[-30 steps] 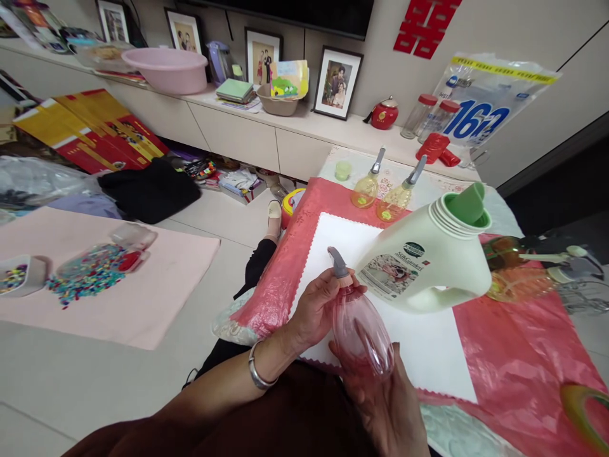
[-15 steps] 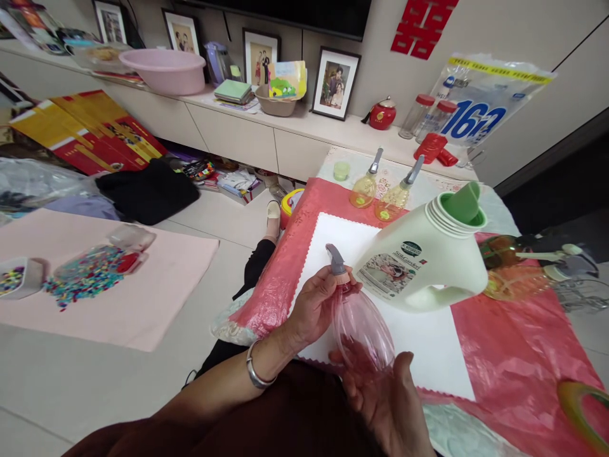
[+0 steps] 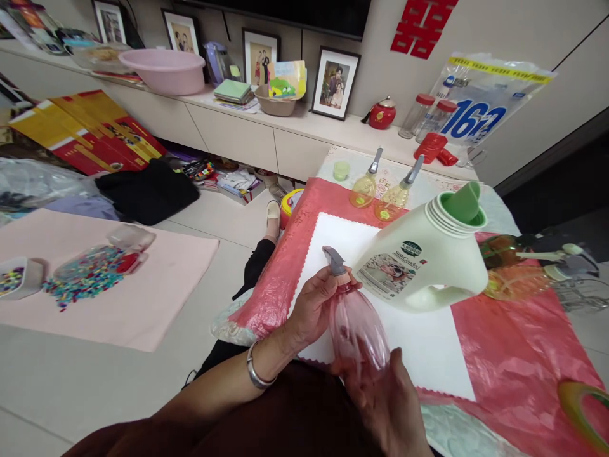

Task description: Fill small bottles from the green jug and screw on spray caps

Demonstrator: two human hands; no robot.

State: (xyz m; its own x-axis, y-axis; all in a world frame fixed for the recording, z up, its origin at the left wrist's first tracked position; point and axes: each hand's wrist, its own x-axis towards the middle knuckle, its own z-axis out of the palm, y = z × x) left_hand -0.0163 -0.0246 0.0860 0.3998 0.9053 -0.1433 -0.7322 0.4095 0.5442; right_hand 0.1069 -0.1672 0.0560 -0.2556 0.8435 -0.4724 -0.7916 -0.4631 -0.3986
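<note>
Between my two hands is a clear pink pump bottle (image 3: 358,333) with a grey nozzle and a peach collar, tilted over the table's near side. My left hand (image 3: 314,298) pinches it at the collar, and a silver bangle circles that wrist. The bottle's lower end rests in my right hand (image 3: 383,393), with the thumb along its side and the fingers curled under, partly hidden. Just beyond stands a large pale detergent jug (image 3: 423,254) with a green piece in its mouth. Under both lies a white sheet (image 3: 333,238) with a scalloped edge.
Two yellowish pump bottles (image 3: 364,190) stand at the back on the red plastic cover (image 3: 504,355). More bottles (image 3: 518,279) lie at the right, above a roll of tape (image 3: 583,412). Colourful beads (image 3: 88,273) are spread over a pink sheet (image 3: 157,292) at left.
The bottle has turned slightly about its length, its nozzle swinging a little left. My right hand has closed in around its lower end; my left hand stays at the collar.
</note>
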